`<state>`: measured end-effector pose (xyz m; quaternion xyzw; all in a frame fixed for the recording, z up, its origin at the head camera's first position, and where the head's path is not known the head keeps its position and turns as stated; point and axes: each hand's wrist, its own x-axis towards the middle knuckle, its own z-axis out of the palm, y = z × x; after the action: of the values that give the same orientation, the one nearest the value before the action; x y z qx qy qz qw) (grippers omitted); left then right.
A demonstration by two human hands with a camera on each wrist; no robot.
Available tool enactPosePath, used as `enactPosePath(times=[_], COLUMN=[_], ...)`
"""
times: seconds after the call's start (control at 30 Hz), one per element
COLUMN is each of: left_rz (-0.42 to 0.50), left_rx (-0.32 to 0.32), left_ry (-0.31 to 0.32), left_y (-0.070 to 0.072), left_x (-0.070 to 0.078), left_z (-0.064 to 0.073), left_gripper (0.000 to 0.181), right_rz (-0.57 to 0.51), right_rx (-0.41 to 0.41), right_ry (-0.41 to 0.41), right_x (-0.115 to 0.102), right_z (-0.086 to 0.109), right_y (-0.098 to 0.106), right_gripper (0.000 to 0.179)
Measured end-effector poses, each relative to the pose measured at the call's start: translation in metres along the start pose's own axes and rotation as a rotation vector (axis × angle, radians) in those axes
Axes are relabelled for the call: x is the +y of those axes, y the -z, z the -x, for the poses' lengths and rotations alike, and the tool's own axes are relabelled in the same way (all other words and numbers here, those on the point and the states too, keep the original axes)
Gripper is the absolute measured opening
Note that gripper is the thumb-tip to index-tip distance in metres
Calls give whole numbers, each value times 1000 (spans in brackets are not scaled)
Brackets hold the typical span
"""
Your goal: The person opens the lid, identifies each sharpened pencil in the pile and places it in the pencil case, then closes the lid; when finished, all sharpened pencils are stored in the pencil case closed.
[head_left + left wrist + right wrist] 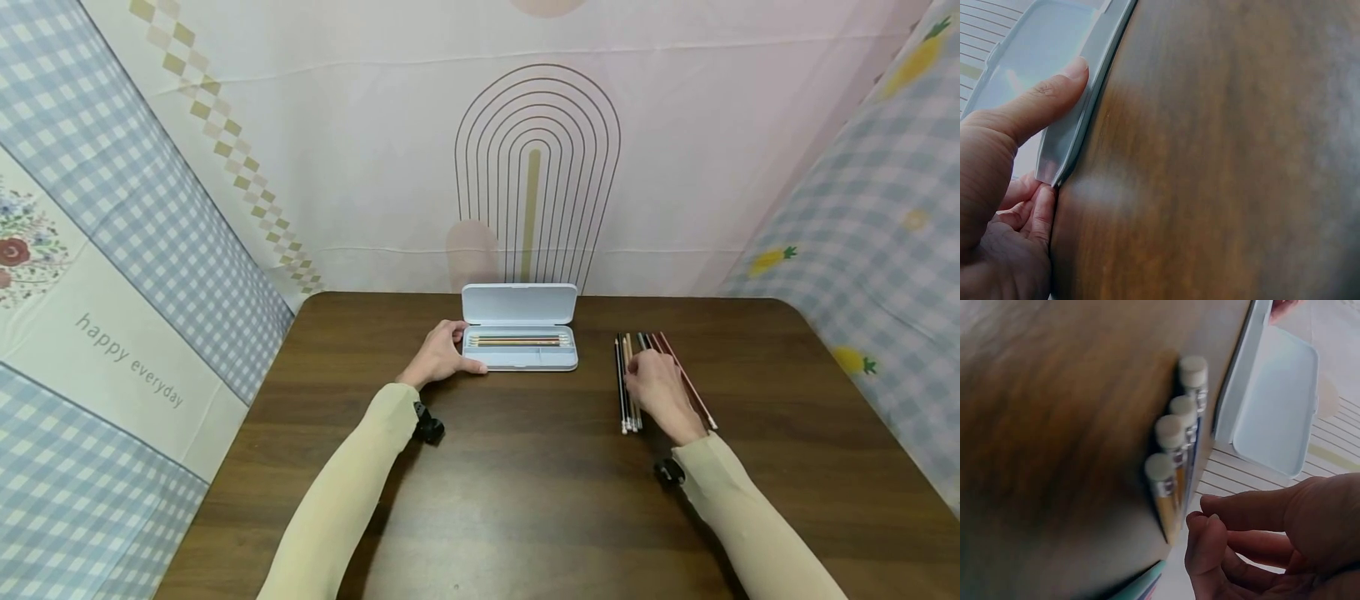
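Observation:
A pale blue pencil case lies with its lid raised at the back of the table; several pencils rest in its rear compartment. My left hand holds the case at its left end, thumb over the front rim and fingers round the corner. To the right of the case, my right hand is over a row of loose pencils, thumb and fingertips drawn together. White erasers on several pencils show beside those fingertips in the right wrist view. I cannot tell whether they pinch a pencil.
Reddish pencils lie slanted on the right of the row. A teal pencil shows low in the right wrist view. Behind the brown wooden table hangs a printed cloth, with checked cloth on both sides.

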<state>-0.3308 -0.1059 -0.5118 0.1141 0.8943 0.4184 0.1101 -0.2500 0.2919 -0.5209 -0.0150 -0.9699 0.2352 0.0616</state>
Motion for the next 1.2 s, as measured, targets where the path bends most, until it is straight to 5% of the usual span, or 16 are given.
enactPosePath(times=[0.07,0.27,0.5,0.7,1.2], left_rz=[2,7,8,-4,-4], left_rx=[0,2,0,-1,1], left_ry=[0,-6,-11,-10,-13], left_y=[0,0,0,0,0], left_x=[0,-1,-1,-1,-1], left_z=[0,-1,-2,0,0], left_gripper=[99,100,100,100,100], right_rz=[5,-5,27,37,80], right_rx=[1,-86,-17,-99,-184], right_ry=[8,-52,-20,-75,-113], right_x=[11,-43,-13,-36,-49], right_z=[-4,21,10,19,19], right_y=[-8,31,9,30,37], right_gripper=[25,39,31,36,39])
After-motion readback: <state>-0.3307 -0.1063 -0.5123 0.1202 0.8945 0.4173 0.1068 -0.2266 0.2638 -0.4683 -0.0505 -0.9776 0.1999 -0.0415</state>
